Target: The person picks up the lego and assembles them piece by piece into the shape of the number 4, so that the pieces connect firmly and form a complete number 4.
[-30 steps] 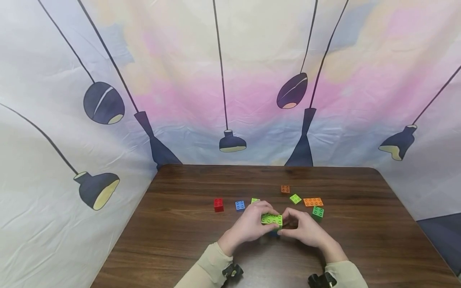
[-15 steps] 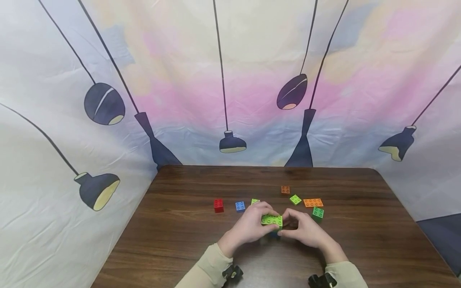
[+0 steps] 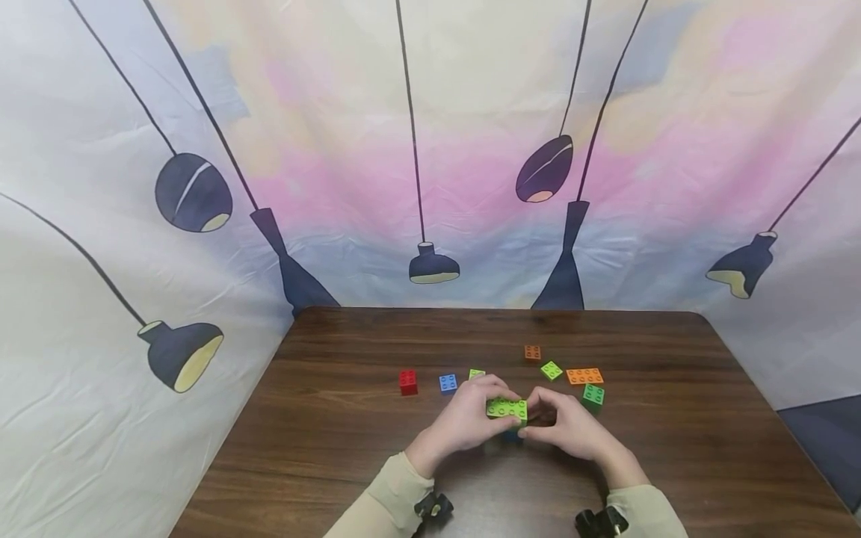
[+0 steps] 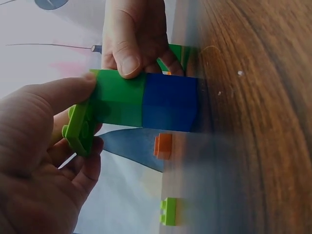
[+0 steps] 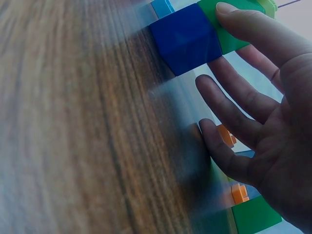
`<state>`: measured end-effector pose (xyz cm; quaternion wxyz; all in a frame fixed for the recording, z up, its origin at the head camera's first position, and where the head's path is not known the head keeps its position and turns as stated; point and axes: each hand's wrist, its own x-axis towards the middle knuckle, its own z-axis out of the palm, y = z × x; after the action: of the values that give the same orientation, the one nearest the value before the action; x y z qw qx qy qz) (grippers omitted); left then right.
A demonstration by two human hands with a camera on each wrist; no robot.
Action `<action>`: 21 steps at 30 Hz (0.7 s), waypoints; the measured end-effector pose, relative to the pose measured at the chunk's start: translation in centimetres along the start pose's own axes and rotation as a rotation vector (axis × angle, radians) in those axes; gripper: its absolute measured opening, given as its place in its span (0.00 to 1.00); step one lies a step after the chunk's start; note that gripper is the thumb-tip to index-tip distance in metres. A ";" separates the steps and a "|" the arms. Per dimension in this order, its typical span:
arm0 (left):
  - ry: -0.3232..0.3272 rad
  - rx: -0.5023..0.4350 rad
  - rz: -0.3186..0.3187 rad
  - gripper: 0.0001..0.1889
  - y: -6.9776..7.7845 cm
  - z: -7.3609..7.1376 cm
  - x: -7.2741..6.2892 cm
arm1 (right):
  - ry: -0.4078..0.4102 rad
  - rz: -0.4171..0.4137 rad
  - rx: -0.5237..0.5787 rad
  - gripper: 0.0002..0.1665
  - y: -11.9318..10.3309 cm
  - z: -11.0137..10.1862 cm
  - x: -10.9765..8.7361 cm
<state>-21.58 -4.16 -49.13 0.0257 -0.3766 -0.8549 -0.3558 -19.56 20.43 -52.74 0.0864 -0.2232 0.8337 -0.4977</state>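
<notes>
A small stack of toy building bricks stands on the wooden table (image 3: 323,426), with a dark blue brick (image 4: 168,101) at the bottom and a green brick (image 4: 119,95) above it. A flatter lime-green brick (image 3: 507,411) tops the stack and juts out to the left. My left hand (image 3: 464,420) pinches this lime-green brick between thumb and fingers. From the right side, my right hand (image 3: 570,426) holds the green brick, its thumb pressed on the near face. The fingertips behind the stack are partly hidden.
Behind the hands lie a red brick (image 3: 408,382), a light blue brick (image 3: 448,384), a partly covered lime brick (image 3: 476,373) and another lime brick (image 3: 551,370). Toward the back right are a brown-orange brick (image 3: 532,352), a long orange brick (image 3: 584,376) and a separate green brick (image 3: 593,396).
</notes>
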 end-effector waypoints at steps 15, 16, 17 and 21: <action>0.002 0.020 0.018 0.15 0.0 0.1 0.1 | 0.002 -0.003 -0.018 0.16 -0.2 -0.2 0.0; -0.002 0.015 0.015 0.15 0.0 0.0 0.1 | 0.002 -0.002 -0.018 0.16 -0.2 -0.2 0.0; -0.006 0.011 0.011 0.15 0.0 0.0 0.1 | 0.001 -0.002 -0.018 0.16 -0.2 -0.2 -0.1; -0.014 -0.016 -0.004 0.16 -0.2 -0.1 0.1 | -0.002 -0.001 -0.027 0.16 -0.1 -0.1 0.0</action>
<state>-21.87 -4.26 -49.12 0.0160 -0.3775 -0.8530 -0.3600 -19.54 20.51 -52.57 0.0840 -0.2256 0.8400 -0.4862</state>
